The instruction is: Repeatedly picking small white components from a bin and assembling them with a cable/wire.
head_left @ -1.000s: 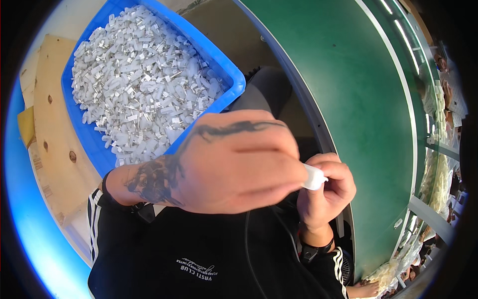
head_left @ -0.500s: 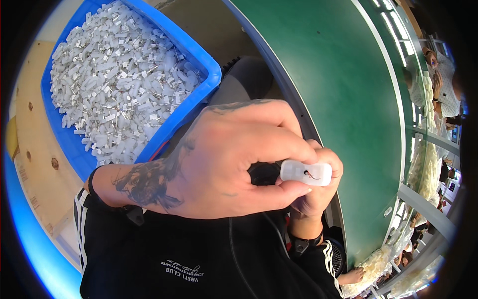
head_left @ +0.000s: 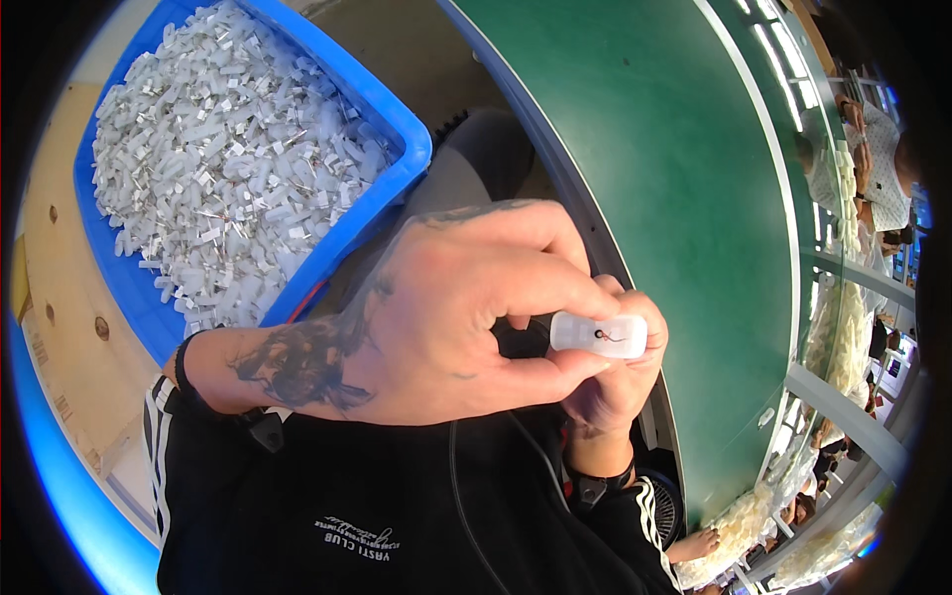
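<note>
Between my two hands sits a small translucent white plastic piece (head_left: pixel 580 334), with a dark spot and thin dark and reddish wires on its upper face. My left hand (head_left: pixel 451 322) reaches across from the left and pinches the piece by its side, thumb and forefinger curled into a ring. From the lower right my right hand (head_left: pixel 617 385) grips the other end of the piece. Its fingers are partly hidden behind the piece and my left hand.
A blue bin (head_left: pixel 405 149) heaped with similar white pieces and wires (head_left: pixel 233 159) stands at the left on a wooden surface (head_left: pixel 69 337). A green table (head_left: pixel 684 198) curves along the right. Beyond it are piles of pale parts (head_left: pixel 843 332) and other people.
Both hands and the white plastic piece have shifted slightly left and up in the picture. The grip on the piece looks about the same.
</note>
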Action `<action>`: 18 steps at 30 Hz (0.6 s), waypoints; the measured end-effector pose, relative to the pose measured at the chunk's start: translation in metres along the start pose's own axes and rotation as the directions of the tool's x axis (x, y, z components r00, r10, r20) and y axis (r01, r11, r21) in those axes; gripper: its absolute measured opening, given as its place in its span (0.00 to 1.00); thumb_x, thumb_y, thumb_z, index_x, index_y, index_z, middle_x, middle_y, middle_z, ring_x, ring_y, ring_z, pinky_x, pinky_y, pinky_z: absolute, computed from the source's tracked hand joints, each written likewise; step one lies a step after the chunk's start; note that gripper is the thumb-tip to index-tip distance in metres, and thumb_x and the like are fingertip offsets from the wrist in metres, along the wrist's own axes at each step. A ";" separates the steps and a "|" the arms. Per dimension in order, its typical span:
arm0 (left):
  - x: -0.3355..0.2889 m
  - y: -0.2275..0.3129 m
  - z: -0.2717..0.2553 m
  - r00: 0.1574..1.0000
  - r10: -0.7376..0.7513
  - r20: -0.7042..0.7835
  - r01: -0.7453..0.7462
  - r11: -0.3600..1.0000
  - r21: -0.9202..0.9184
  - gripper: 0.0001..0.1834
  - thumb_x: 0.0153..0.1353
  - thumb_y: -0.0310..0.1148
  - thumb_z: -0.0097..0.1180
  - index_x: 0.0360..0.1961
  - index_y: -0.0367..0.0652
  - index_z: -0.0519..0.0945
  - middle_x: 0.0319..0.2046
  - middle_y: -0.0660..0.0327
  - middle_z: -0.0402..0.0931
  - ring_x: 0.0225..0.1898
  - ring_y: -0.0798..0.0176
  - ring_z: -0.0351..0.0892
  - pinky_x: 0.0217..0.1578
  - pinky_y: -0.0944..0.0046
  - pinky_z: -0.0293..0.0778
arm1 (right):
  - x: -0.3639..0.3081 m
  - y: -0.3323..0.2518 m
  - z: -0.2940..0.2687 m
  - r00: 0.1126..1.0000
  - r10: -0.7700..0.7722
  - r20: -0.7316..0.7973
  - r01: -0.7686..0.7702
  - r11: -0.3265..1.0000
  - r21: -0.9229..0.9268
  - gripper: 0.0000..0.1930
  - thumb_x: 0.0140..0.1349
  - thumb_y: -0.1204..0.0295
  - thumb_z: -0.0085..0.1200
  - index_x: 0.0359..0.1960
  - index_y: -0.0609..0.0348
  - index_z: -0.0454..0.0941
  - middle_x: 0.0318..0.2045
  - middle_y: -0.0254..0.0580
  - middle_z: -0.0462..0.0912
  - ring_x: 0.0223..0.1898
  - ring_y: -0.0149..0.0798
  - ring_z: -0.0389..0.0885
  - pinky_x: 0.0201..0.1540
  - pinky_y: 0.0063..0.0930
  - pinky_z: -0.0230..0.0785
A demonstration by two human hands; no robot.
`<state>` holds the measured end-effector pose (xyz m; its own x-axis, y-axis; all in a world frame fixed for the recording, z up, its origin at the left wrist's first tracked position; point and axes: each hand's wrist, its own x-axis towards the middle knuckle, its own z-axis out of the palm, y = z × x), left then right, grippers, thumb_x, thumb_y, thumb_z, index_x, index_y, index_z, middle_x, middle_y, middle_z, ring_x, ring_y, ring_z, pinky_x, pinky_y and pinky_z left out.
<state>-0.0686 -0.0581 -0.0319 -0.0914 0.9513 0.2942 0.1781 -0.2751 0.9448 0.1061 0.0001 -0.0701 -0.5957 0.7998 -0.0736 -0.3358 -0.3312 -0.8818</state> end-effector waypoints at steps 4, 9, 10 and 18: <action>-0.002 -0.001 -0.002 0.999 -0.037 0.007 0.038 0.998 -0.055 0.16 0.48 0.24 0.68 0.41 0.44 0.83 0.31 0.63 0.74 0.26 0.72 0.72 0.25 0.72 0.70 | -0.002 -0.002 0.009 0.999 -0.027 -0.035 0.027 1.000 0.001 0.11 0.54 0.71 0.63 0.30 0.62 0.74 0.28 0.40 0.76 0.30 0.30 0.74 0.33 0.21 0.67; -0.007 -0.002 -0.007 0.992 -0.124 -0.040 0.122 0.992 -0.045 0.14 0.49 0.28 0.68 0.39 0.43 0.83 0.32 0.63 0.74 0.27 0.70 0.73 0.26 0.70 0.71 | 0.003 0.002 0.008 0.999 0.008 -0.041 -0.009 1.000 -0.025 0.13 0.54 0.70 0.62 0.28 0.57 0.67 0.26 0.33 0.70 0.26 0.26 0.68 0.29 0.19 0.64; -0.007 -0.002 -0.011 0.994 -0.101 -0.042 0.098 0.992 -0.077 0.15 0.49 0.28 0.68 0.40 0.43 0.82 0.33 0.62 0.74 0.28 0.69 0.73 0.28 0.70 0.71 | 0.005 0.002 0.010 0.999 0.006 -0.046 -0.007 1.000 -0.029 0.14 0.54 0.69 0.62 0.29 0.58 0.67 0.25 0.34 0.69 0.26 0.26 0.67 0.28 0.18 0.62; -0.067 -0.055 -0.176 0.916 -0.271 -0.296 0.400 0.571 0.717 0.11 0.55 0.29 0.60 0.40 0.40 0.82 0.37 0.57 0.78 0.30 0.65 0.79 0.33 0.65 0.75 | 0.007 -0.109 -0.120 0.972 -0.019 -0.235 -0.015 0.990 -0.141 0.17 0.69 0.71 0.43 0.57 0.66 0.65 0.50 0.47 0.74 0.47 0.35 0.77 0.42 0.20 0.78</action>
<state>-0.2444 -0.1308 -0.0778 -0.4216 0.9051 0.0559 0.7672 0.3231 0.5540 0.2261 0.1023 -0.0305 -0.4010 0.9013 -0.1641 -0.2208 -0.2690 -0.9375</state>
